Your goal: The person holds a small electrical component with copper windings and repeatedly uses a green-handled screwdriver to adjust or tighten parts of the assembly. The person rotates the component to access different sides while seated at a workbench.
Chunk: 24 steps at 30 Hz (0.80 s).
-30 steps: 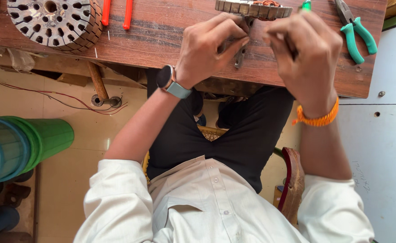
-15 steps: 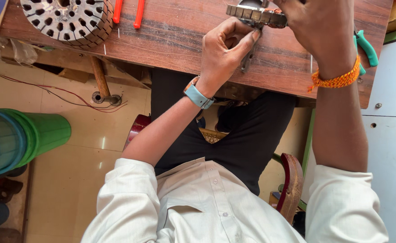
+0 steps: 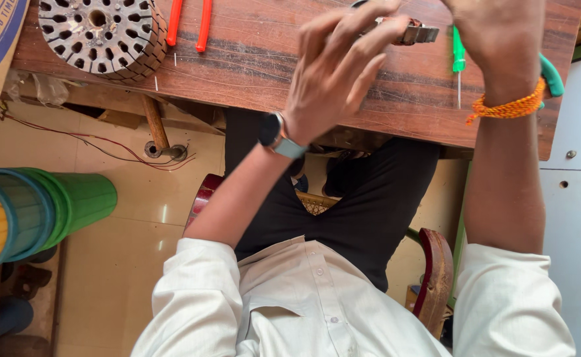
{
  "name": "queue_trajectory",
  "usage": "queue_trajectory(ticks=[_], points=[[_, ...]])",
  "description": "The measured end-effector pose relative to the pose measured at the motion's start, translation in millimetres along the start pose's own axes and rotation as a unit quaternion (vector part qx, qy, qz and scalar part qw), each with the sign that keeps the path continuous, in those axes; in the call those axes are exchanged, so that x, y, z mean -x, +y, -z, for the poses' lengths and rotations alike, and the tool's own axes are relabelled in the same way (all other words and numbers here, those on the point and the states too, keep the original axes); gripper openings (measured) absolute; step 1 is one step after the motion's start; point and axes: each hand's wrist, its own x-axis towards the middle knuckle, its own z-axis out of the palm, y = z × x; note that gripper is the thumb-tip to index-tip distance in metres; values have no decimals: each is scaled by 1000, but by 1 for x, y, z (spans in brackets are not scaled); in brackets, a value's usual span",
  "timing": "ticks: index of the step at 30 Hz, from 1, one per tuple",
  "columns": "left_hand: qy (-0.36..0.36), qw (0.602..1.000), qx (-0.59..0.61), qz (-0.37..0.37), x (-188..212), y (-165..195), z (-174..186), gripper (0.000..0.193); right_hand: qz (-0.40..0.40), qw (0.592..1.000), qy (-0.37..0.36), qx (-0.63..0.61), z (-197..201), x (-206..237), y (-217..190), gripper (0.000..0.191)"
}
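**Both hands on a small metal part at the far edge of the bench**

The left hand point(image 3: 343, 63), a watch on its wrist, reaches over the wooden bench point(image 3: 270, 59) with fingers spread and loosely curled; its fingertips rest on a small metal part point(image 3: 414, 33) near the bench's far edge. It touches the piece more than it grips it. The right hand point(image 3: 495, 39), wearing an orange thread band, sits just beside that part; most of it is cut off by the frame's top, so I cannot tell whether its fingers are apart or closed.

A green screwdriver point(image 3: 459, 63) lies between the two hands. Green-handled pliers point(image 3: 551, 76) peek out behind the right wrist. Well apart to the left lie red-handled pliers point(image 3: 188, 26) and a slotted round motor core point(image 3: 99, 33).
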Motion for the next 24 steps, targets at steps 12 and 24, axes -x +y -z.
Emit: queue_trajectory(ticks=[12,24], points=[[-181,974,127,-46,-20,-42,13,63,-183,903,-56,-385,106,-21,-123,11],[-171,972,153,-40,-39,-32,27,56,-81,965,72,-237,37,10,-161,6]])
